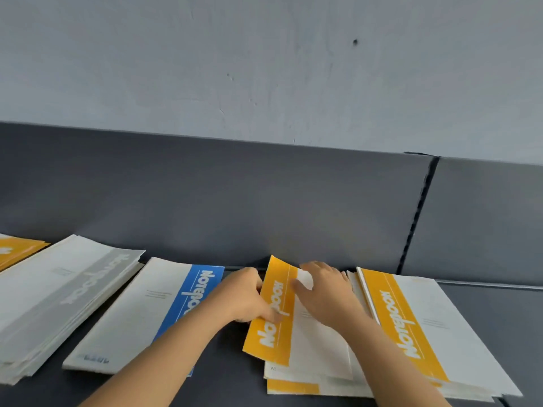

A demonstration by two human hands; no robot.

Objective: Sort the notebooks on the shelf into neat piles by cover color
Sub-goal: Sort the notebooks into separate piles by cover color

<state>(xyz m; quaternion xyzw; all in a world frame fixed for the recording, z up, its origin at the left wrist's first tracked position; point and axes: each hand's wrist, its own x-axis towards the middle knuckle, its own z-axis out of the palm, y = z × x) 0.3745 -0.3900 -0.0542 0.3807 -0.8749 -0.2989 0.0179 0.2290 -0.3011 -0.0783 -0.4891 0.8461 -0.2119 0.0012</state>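
- Head view, middle of the shelf: the left hand point(249, 298) pinches the left edge of a yellow-banded white paper notebook point(277, 321). The thumb lies on the yellow band and the fingers are curled behind it, so that edge is tilted up.
- The right hand point(326, 292) rests palm-down on the white part of the same cover. Its fingers are fairly straight and pressing, with the thumb out to the left. I cannot tell whether the fingertips hook over the far edge.
- This notebook lies on top of a ragged heap of white and yellow paper notebooks point(308, 377), whose corners fan out at the near side.
- Just right of it, overlapping the heap, lies a second yellow-striped notebook with a white cover point(411, 327).
- To the left, on the dark grey shelf surface point(514, 318), lies a blue-banded white notebook point(164, 312).
- Further left is a tall stack of pale grey-banded notebooks point(58, 304), and at the far left edge the corner of another yellow cover point(17, 251).
- Behind everything stand the dark grey back panel point(235, 201) and a pale wall point(264, 54).
- My reading: the yellow pile is being built, and grey and blue already look separated.
- The next move calls for laying this cover flat, then squaring the heap's edges with both hands.
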